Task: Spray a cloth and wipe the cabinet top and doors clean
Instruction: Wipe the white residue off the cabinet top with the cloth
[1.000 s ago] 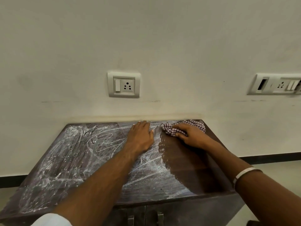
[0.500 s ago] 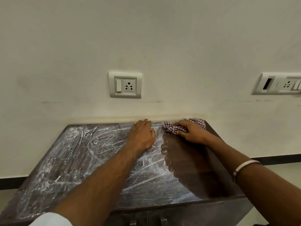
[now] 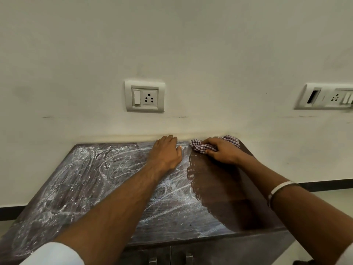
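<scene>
Presently my right hand [image 3: 222,152] grips the cloth [image 3: 202,146] at the tabletop's [image 3: 86,180] far right corner, the chalky unwiped area lying leftward beneath my flat, released left hand [image 3: 165,154].

no readable text, labels, brands or numbers anywhere in view

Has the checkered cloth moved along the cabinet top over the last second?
Barely. The checkered cloth, gripped by the right hand, sits at the back right corner of the cabinet top against the wall as before; at most it crept slightly toward the wall.
</scene>
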{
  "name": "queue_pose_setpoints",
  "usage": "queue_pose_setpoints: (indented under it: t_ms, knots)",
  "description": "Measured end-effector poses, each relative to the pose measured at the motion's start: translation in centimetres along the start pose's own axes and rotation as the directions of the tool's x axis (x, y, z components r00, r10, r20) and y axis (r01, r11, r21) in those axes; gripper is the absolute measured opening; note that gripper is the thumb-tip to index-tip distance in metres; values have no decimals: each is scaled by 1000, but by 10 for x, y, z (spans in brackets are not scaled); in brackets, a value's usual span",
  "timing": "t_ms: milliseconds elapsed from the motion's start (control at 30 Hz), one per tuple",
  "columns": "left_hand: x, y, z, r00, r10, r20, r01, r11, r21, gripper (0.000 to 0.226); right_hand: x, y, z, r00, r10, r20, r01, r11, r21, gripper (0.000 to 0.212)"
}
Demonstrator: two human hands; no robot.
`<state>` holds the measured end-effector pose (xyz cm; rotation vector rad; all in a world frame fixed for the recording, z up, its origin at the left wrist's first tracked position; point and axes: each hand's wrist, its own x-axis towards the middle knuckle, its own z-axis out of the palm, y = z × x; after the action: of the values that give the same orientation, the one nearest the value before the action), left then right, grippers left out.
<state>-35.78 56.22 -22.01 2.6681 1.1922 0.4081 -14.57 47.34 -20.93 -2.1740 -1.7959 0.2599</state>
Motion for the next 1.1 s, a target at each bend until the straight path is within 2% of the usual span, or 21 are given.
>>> queue_pose_setpoints:
  t_ms: [133, 333, 600, 867, 1100]
  knots:
    - [-6, -1, 2, 1000, -9, 5, 9, 1000, -4, 55, 1, 9, -7, 998, 54, -20, -54, 998, -24, 41]
    - [-13, -10, 3, 999, -38, 32, 37, 999, 24, 55, 19, -11, 6, 996, 74, -47, -76, 996, -41, 43]
    - [-18, -9, 0, 998, -51, 31, 51, 999, 19, 55, 5, -27, 14, 999, -34, -18, 35, 999, 7, 42]
    - [-27, -22, -2, 997, -61, 38, 60, 998, 25, 56, 23, -41, 18, 999, 27, -31, -29, 997, -75, 48]
    - [-26, -35, -4, 996, -81, 49, 79, 996, 35, 57, 24, -67, 32, 998, -61, -7, 60, 997, -51, 45]
